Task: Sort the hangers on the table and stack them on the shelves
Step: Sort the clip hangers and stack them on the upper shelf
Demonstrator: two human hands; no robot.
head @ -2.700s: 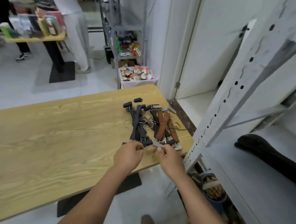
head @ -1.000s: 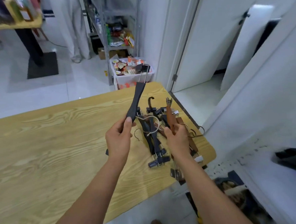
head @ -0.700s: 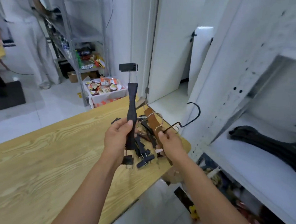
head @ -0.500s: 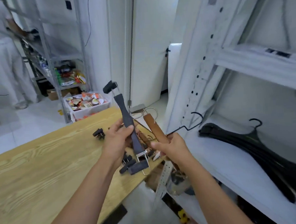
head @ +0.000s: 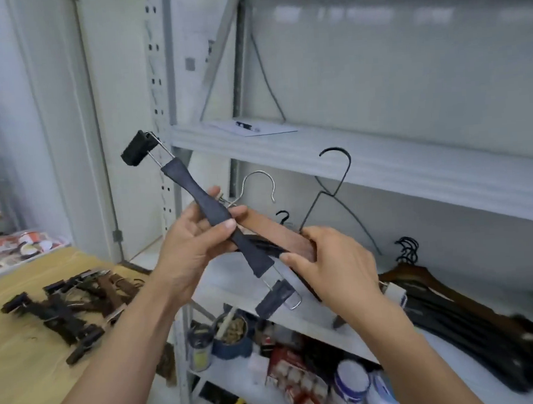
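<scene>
— How should these go up?

— Left hand (head: pixel 193 247) grips the black hanger (head: pixel 211 206) mid-bar, and right hand (head: pixel 337 266) wraps the brown hanger (head: pixel 273 229); they cross. I'd part them, then lay each on the stack (head: pixel 452 296) at four o'clock. More hangers (head: pixel 66 311) wait on the table (head: pixel 20 373), eight o'clock.

— Containers?

— A tin (head: pixel 230 349) at six o'clock, contents blurred.

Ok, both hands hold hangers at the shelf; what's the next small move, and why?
Probably draw the hands apart: the black clip hanger in the left hand crosses over the brown hanger in the right hand, so separate them before shelving either.
</scene>
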